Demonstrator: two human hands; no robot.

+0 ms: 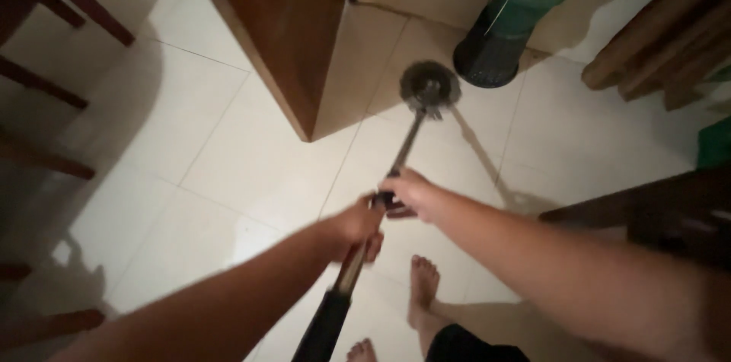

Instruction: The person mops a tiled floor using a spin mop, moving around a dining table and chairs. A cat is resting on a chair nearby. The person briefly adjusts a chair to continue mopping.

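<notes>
Both hands, left hand (356,226) and right hand (407,193), clench their fingers around the mop handle (403,150), mid-stroke, its round head (430,88) on the tiled floor (251,156) well beyond them, likely needing a pull back.

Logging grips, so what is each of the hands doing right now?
Left hand: closed around the mop handle, lower down.
Right hand: closed on the same handle, just above the left.

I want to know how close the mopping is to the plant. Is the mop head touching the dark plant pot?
Apart. In the head view a strip of bare tile separates the mop head from the plant pot.
</notes>
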